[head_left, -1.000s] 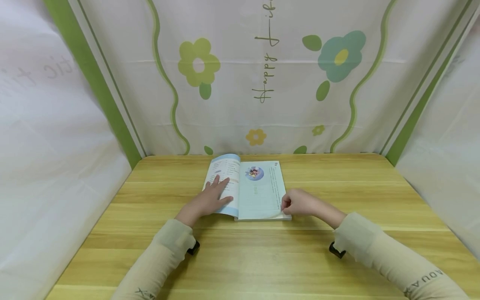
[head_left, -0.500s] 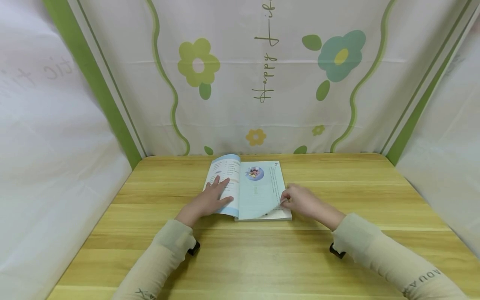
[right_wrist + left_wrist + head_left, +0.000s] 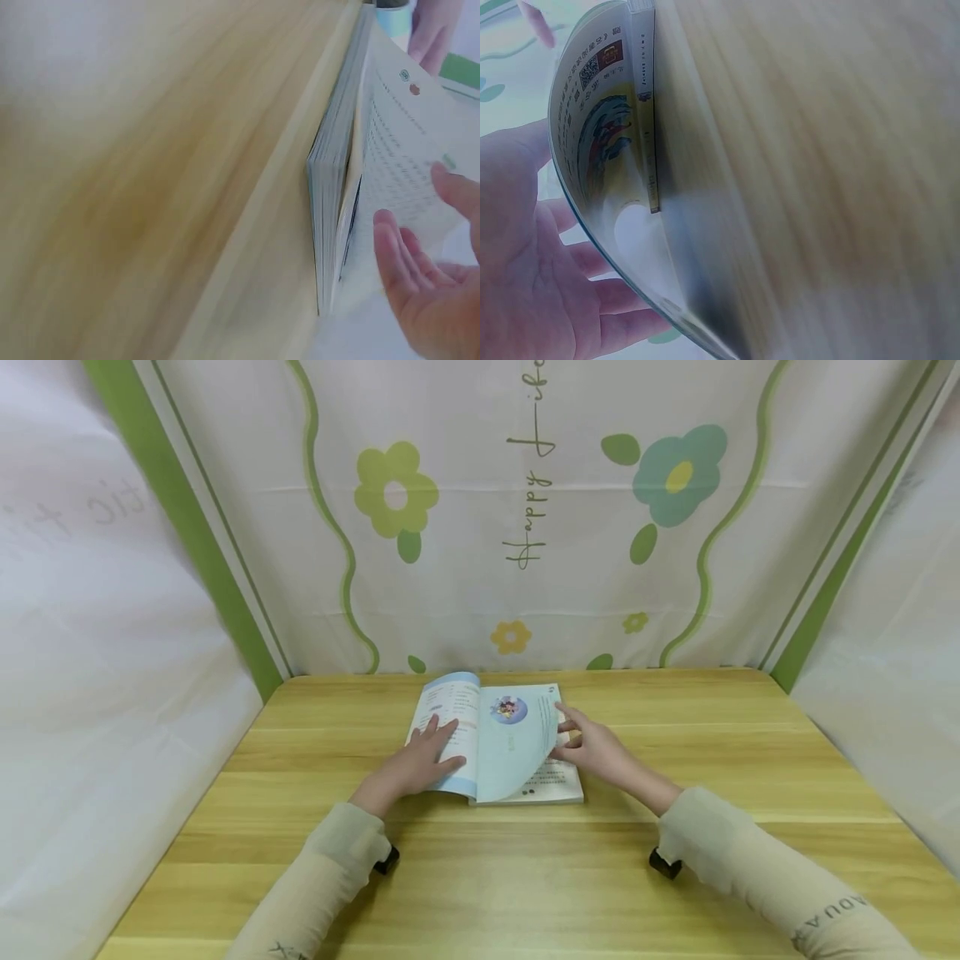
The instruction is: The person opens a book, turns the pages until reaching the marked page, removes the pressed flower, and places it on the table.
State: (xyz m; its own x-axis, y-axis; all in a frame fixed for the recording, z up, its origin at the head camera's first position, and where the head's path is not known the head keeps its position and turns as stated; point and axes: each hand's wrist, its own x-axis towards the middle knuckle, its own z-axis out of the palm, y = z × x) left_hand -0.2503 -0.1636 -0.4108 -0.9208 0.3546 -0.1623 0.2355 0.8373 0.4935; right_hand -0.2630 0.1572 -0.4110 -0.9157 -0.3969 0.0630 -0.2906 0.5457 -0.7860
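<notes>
An open book [image 3: 566,790] lies toward the far side of the table. My left hand [image 3: 416,763] rests on its curved left page [image 3: 457,693], fingers spread. In the left wrist view that hand lies along the bowed cover, whose underside bears a printed picture and a small code. A pale green leaf [image 3: 512,758] with a round picture bends up from the right half, uncovering a white printed page. My right hand [image 3: 597,750] is at the leaf's outer edge, with thumb and forefinger apart. The right wrist view shows its fingers [image 3: 394,251] extended beside the lifted leaf.
The wooden table [image 3: 480,877] spreads around the book. Behind it hangs a white cloth [image 3: 465,552] with flowers and lettering, and pale cloth walls flank both sides. A dark wrist device [image 3: 664,862] shows under the right cuff, another under the left.
My right hand has moved up along the book's outer edge and its fingers have spread from a pinch. The green leaf's near corner has risen and curled leftward. The left hand stays put.
</notes>
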